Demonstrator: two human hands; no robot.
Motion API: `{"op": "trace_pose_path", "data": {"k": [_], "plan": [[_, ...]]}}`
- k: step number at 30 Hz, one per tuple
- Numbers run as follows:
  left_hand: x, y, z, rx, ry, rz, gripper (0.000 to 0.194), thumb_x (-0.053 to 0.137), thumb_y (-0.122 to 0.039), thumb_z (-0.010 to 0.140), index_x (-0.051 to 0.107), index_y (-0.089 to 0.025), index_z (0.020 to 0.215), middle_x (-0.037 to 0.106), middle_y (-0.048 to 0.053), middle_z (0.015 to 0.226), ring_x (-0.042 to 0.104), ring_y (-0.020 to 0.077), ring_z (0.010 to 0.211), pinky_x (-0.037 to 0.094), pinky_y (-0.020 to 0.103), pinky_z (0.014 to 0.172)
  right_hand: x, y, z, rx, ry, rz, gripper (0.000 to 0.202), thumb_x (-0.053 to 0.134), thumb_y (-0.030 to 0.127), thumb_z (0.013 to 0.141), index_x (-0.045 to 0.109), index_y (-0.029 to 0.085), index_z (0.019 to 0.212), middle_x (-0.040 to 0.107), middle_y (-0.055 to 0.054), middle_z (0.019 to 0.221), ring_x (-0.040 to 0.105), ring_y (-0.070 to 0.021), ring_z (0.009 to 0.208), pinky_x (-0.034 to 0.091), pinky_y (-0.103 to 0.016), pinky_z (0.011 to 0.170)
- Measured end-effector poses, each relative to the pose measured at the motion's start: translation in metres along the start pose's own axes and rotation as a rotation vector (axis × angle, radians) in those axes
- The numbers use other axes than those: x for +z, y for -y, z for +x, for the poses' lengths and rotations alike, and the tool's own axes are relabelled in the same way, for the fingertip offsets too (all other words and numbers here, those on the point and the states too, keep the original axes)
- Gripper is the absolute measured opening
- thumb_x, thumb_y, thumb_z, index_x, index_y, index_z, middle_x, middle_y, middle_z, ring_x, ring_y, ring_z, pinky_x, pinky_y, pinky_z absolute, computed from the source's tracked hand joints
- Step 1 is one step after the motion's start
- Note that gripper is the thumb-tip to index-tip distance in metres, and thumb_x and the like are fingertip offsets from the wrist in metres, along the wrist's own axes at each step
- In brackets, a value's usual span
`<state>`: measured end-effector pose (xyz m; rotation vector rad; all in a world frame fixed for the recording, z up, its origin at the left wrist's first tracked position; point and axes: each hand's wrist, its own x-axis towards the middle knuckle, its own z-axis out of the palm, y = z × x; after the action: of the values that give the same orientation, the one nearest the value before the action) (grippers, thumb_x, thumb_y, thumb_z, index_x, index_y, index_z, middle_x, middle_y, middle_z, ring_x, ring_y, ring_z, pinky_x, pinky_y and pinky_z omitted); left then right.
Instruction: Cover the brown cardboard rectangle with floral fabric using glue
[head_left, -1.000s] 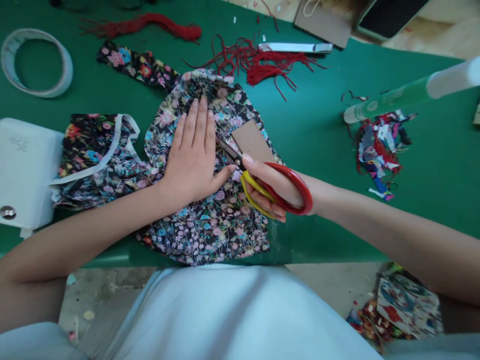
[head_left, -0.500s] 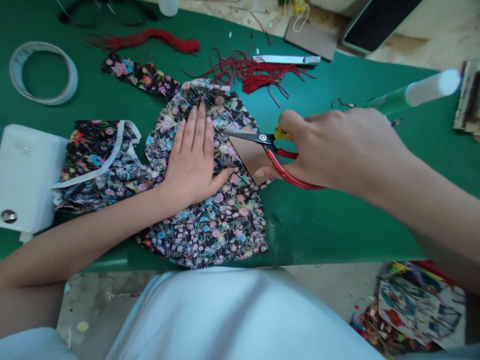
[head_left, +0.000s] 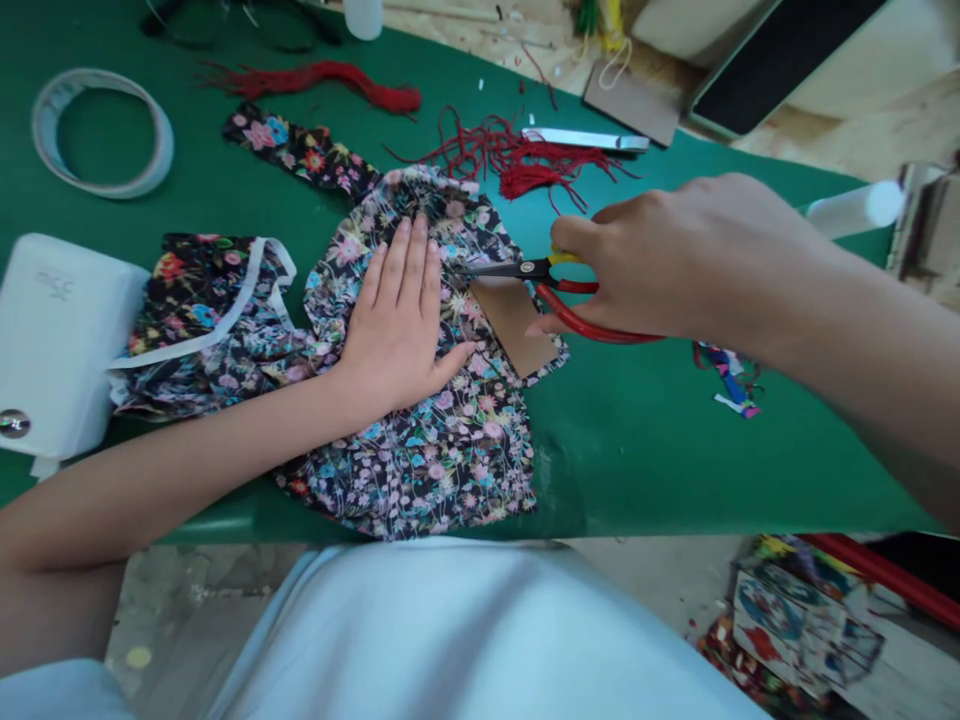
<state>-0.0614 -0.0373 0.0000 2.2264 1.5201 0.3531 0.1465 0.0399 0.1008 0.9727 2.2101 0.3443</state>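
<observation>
Dark floral fabric [head_left: 465, 440] with small pink and blue flowers lies spread over the green table. My left hand [head_left: 397, 320] rests flat on it, fingers stretched out and pressing down. In my right hand [head_left: 675, 260] is a pair of scissors [head_left: 536, 268] with red and yellow handles. The blades point left over the fabric, close to my left fingers, and look closed or nearly so. A brown card [head_left: 517, 325] lies on the fabric under the scissors. A white-edged floral piece [head_left: 202, 310] joins or overlaps it on the left.
Behind lie red threads [head_left: 525, 165], metal tweezers [head_left: 585, 138] and a red tassel [head_left: 322, 80]. A tape roll [head_left: 161, 150] and a white power bank [head_left: 67, 340] sit at left. A white-capped bottle [head_left: 862, 208] stands beyond my right arm; colourful scraps [head_left: 731, 380] lie below it.
The view has shifted slightly. My right hand and the scissors have lifted or tilted a little, showing more of the brown card. My left hand stays flat on the fabric.
</observation>
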Motion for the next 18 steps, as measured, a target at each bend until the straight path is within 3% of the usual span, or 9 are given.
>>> {"op": "trace_pose_path", "data": {"k": [5, 9, 12, 15, 18], "plan": [[-0.002, -0.002, 0.0, -0.012, 0.016, 0.021, 0.096, 0.048, -0.058, 0.087, 0.017, 0.004, 0.154, 0.01, 0.027, 0.164, 0.005, 0.0391, 0.154, 0.003, 0.056, 0.125, -0.005, -0.002, 0.008, -0.052, 0.031, -0.034, 0.077, 0.03, 0.087, 0.082, 0.056, 0.024, 0.119, 0.07, -0.011, 0.077, 0.073, -0.0367, 0.073, 0.05, -0.034, 0.052], [-0.001, -0.002, 0.0, -0.011, 0.015, 0.027, 0.095, 0.047, -0.057, 0.088, 0.016, 0.004, 0.154, 0.01, 0.027, 0.164, 0.005, 0.0389, 0.154, 0.003, 0.056, 0.125, -0.003, -0.011, 0.018, -0.101, 0.025, -0.088, 0.063, 0.043, 0.077, 0.086, 0.055, 0.027, 0.122, 0.07, -0.01, 0.077, 0.072, -0.0339, 0.073, 0.049, -0.032, 0.053], [0.0, -0.002, 0.0, -0.01, 0.008, 0.03, 0.096, 0.047, -0.058, 0.088, 0.017, 0.005, 0.154, 0.01, 0.027, 0.164, 0.005, 0.039, 0.154, 0.003, 0.055, 0.125, 0.0, -0.02, 0.027, -0.137, 0.034, -0.094, 0.055, 0.053, 0.072, 0.083, 0.058, 0.03, 0.118, 0.069, -0.006, 0.074, 0.071, -0.031, 0.072, 0.043, -0.028, 0.052], [0.0, -0.002, 0.0, -0.01, 0.01, 0.033, 0.097, 0.047, -0.059, 0.088, 0.017, 0.005, 0.154, 0.01, 0.028, 0.164, 0.005, 0.0389, 0.154, 0.003, 0.055, 0.125, 0.003, -0.029, 0.039, -0.196, 0.027, -0.088, 0.056, 0.052, 0.075, 0.082, 0.061, 0.03, 0.113, 0.066, -0.003, 0.069, 0.069, -0.0265, 0.069, 0.035, -0.026, 0.05], [-0.001, -0.002, 0.0, -0.011, 0.007, 0.034, 0.097, 0.047, -0.061, 0.087, 0.017, 0.004, 0.154, 0.01, 0.027, 0.164, 0.005, 0.0384, 0.154, 0.004, 0.054, 0.125, 0.002, -0.034, 0.052, -0.273, -0.001, -0.097, 0.051, 0.051, 0.069, 0.088, 0.063, 0.029, 0.116, 0.067, 0.0, 0.072, 0.067, -0.0211, 0.067, 0.034, -0.025, 0.053]]}}
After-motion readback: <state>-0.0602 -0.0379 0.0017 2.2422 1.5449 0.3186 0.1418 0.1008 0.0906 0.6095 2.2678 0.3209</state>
